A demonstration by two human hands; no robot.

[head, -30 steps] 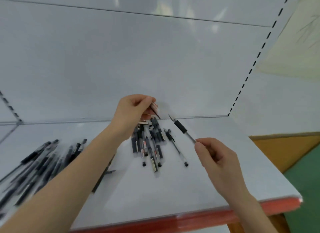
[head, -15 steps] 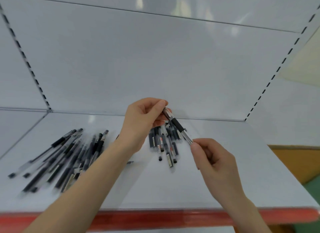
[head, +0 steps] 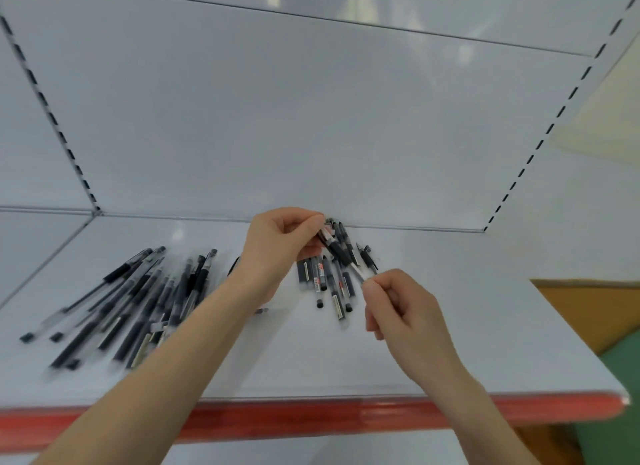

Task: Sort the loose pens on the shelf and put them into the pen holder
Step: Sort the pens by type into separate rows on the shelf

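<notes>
A black-grip pen (head: 337, 251) is held slanted above the shelf between both hands. My left hand (head: 277, 250) pinches its upper end, where a small cap sits between the fingertips. My right hand (head: 394, 302) pinches its clear lower end. Under them lies a small cluster of dark pens (head: 327, 279) on the white shelf (head: 450, 326). A bigger heap of black pens (head: 128, 298) is spread at the left. No pen holder is in view.
The shelf's red front strip (head: 311, 419) runs along the near edge. A white back panel (head: 277, 135) with slotted uprights stands behind. Beyond the shelf's right end are an orange-brown surface (head: 588, 312) and green floor (head: 620, 378).
The pen's tip has come up to my left hand's fingers, so both hands now hold it. The view has shifted, showing more of the left heap.
</notes>
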